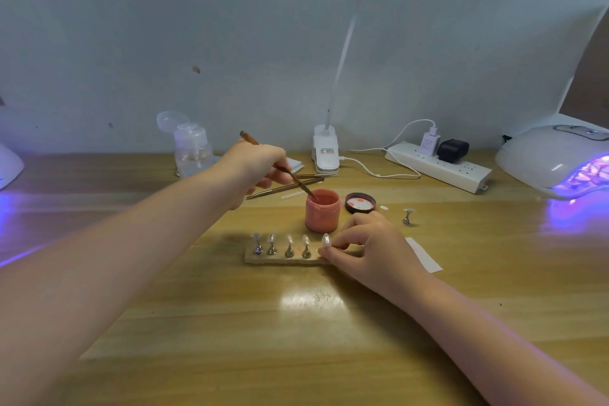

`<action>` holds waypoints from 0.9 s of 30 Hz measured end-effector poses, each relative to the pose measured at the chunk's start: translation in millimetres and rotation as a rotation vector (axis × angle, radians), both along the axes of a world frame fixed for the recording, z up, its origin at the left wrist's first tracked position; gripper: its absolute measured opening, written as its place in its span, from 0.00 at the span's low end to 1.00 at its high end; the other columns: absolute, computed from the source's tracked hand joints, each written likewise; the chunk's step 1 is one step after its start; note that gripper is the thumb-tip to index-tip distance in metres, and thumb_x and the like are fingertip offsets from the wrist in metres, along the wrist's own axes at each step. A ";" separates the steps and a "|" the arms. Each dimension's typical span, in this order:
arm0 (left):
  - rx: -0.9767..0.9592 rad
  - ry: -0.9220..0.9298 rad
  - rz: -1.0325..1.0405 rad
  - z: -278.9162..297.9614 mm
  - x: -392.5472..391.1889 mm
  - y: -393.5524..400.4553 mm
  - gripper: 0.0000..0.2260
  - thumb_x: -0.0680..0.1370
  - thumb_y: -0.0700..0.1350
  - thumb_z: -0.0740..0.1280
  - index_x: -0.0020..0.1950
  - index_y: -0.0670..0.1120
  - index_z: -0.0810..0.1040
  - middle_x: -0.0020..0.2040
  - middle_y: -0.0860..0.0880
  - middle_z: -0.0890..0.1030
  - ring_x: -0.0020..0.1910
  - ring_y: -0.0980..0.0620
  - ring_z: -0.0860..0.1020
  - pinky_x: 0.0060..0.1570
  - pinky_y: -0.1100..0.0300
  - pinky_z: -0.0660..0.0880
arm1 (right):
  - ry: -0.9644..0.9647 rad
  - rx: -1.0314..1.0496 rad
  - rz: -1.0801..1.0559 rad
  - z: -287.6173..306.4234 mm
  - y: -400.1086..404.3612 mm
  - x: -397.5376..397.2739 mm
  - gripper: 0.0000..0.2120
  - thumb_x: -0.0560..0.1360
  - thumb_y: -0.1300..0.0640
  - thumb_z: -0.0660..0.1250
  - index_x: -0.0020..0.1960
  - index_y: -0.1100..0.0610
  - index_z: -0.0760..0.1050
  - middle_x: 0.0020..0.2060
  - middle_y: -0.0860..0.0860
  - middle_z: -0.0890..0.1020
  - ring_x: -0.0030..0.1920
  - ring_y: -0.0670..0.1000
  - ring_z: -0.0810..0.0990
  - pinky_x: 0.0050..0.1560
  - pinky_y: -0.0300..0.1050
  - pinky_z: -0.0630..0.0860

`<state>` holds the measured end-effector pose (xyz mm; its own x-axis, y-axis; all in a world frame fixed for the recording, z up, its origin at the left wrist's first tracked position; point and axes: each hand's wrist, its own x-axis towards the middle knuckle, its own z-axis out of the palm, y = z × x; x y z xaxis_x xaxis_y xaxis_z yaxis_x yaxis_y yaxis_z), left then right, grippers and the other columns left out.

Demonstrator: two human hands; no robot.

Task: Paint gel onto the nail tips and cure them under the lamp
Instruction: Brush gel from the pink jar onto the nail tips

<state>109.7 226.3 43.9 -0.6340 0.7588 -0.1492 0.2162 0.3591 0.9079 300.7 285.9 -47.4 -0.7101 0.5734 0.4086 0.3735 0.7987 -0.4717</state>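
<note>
My left hand (255, 163) grips a thin brown brush (293, 176) whose tip dips into an open pink gel jar (322, 212). In front of the jar lies a flat holder strip (283, 261) with several clear nail tips on small metal stands (289, 245). At the strip's right end my right hand (365, 245) pinches the stand of the last nail tip (326, 240). A white curing lamp (557, 160) glows purple at the far right.
The jar's lid (360, 202) lies beside it, with a loose stand (408, 217) further right. More brushes (286, 186), a pump bottle (192, 150), a clip desk lamp (325, 150) and a power strip (438, 165) stand behind. A white paper strip (423, 254) lies right. Another purple-lit lamp (10, 165) sits far left.
</note>
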 end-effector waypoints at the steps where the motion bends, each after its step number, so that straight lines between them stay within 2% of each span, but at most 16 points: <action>1: 0.006 -0.025 0.017 -1.6 -3.4 -2.2 0.04 0.74 0.43 0.67 0.44 0.43 0.80 0.25 0.52 0.80 0.27 0.56 0.68 0.26 0.64 0.62 | -0.003 0.017 0.001 0.5 -0.5 0.4 0.08 0.71 0.45 0.72 0.46 0.47 0.85 0.41 0.43 0.79 0.47 0.46 0.72 0.47 0.42 0.69; 8: 0.087 -0.178 0.045 -8.2 -19.4 -12.5 0.04 0.73 0.44 0.67 0.40 0.46 0.79 0.28 0.53 0.81 0.23 0.58 0.69 0.26 0.63 0.63 | 0.006 0.207 0.063 4.2 -5.8 2.6 0.05 0.72 0.51 0.73 0.44 0.52 0.85 0.39 0.47 0.79 0.43 0.52 0.75 0.43 0.50 0.73; 15: 0.078 -0.247 0.067 -20.5 -12.8 -24.0 0.04 0.75 0.44 0.66 0.41 0.47 0.80 0.28 0.54 0.80 0.27 0.57 0.69 0.30 0.63 0.63 | -0.050 0.409 0.081 4.7 -9.8 3.5 0.09 0.76 0.56 0.67 0.43 0.59 0.82 0.40 0.53 0.82 0.41 0.57 0.78 0.40 0.53 0.74; 18: 0.178 -0.300 0.112 -24.7 -14.0 -35.5 0.05 0.75 0.43 0.66 0.41 0.47 0.80 0.28 0.53 0.80 0.28 0.56 0.70 0.30 0.62 0.64 | 0.065 0.321 0.070 4.8 -11.8 3.6 0.06 0.76 0.60 0.68 0.44 0.61 0.82 0.37 0.52 0.82 0.38 0.53 0.78 0.39 0.51 0.75; 21: 0.307 -0.368 0.124 -28.8 -9.8 -49.2 0.05 0.75 0.44 0.66 0.42 0.47 0.81 0.28 0.53 0.80 0.28 0.55 0.70 0.31 0.62 0.65 | 0.253 0.139 0.034 5.5 -13.6 2.3 0.02 0.73 0.62 0.72 0.45 0.59 0.83 0.35 0.47 0.82 0.33 0.39 0.75 0.37 0.31 0.70; 22: 0.354 -0.382 0.124 -31.0 -7.0 -53.3 0.06 0.76 0.44 0.65 0.42 0.47 0.81 0.29 0.52 0.80 0.27 0.56 0.71 0.32 0.62 0.65 | 0.299 0.065 0.018 5.9 -14.3 1.6 0.03 0.73 0.62 0.72 0.45 0.58 0.84 0.34 0.45 0.81 0.33 0.37 0.75 0.37 0.28 0.68; 25: 0.492 -0.344 0.090 -41.3 3.4 -63.3 0.07 0.77 0.42 0.65 0.42 0.45 0.82 0.31 0.50 0.81 0.28 0.56 0.73 0.34 0.62 0.67 | 0.372 -0.167 -0.023 7.0 -15.1 0.2 0.05 0.72 0.58 0.73 0.47 0.55 0.85 0.37 0.43 0.83 0.39 0.39 0.79 0.39 0.30 0.71; 27: 0.573 -0.210 0.031 -49.7 11.1 -68.6 0.09 0.79 0.40 0.64 0.43 0.45 0.82 0.32 0.48 0.82 0.31 0.55 0.75 0.36 0.61 0.70 | 0.397 -0.273 -0.043 6.9 -15.0 -0.6 0.05 0.71 0.57 0.74 0.47 0.52 0.84 0.37 0.41 0.83 0.40 0.39 0.80 0.42 0.32 0.74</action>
<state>120.8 157.7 -5.9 -0.6584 0.7370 0.1528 0.0085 -0.1957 0.9806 300.0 270.9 -40.5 -0.5031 0.7230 0.4735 0.1525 0.6135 -0.7748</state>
